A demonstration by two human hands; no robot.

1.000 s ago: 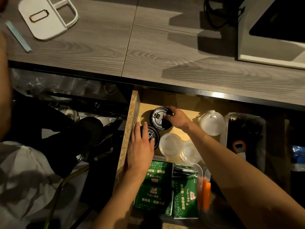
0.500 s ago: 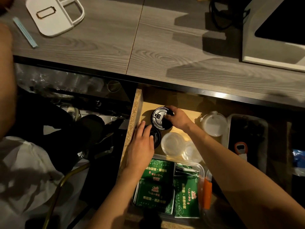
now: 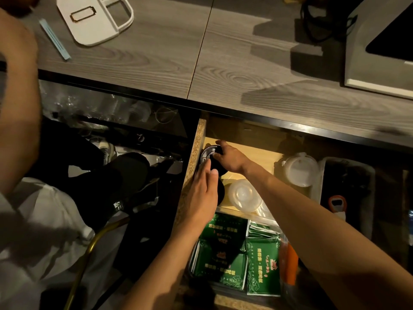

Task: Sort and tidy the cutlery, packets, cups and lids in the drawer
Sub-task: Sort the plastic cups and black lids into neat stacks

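The right hand (image 3: 230, 158) is gripping the black cup lid (image 3: 206, 153) with curled fingers at the far left corner of the drawer (image 3: 194, 157), at about 11 o'clock from the drawer's centre, and the lid is now sitting closer to the left wall than it was a second ago. The left hand (image 3: 202, 195) is moving forward from its earlier flat rest on the second black lid (image 3: 221, 192), which is now showing only as a dark edge at 3 o'clock of that hand; its fingers are extended and relaxed, clamped on nothing, with the fingertips (image 3: 206, 165) reaching the near edge of the held lid. Judged from this, the two black lids are being gathered into one stack in the corner, so the lid-sorting step is under way but not finished. The clear lids (image 3: 243, 194) are lying just beside the black ones at 3 o'clock, not yet stacked. The lidded clear cup (image 3: 299, 170) is standing further right, at 2 o'clock. The green packets (image 3: 237, 256) are already lying in neat rows in the clear tray at 6 o'clock. The bottle opener (image 3: 336, 203) is resting in the dark tray at 3 o'clock. A white handled board (image 3: 93, 19) is lying on the counter (image 3: 245, 63) at 11 o'clock
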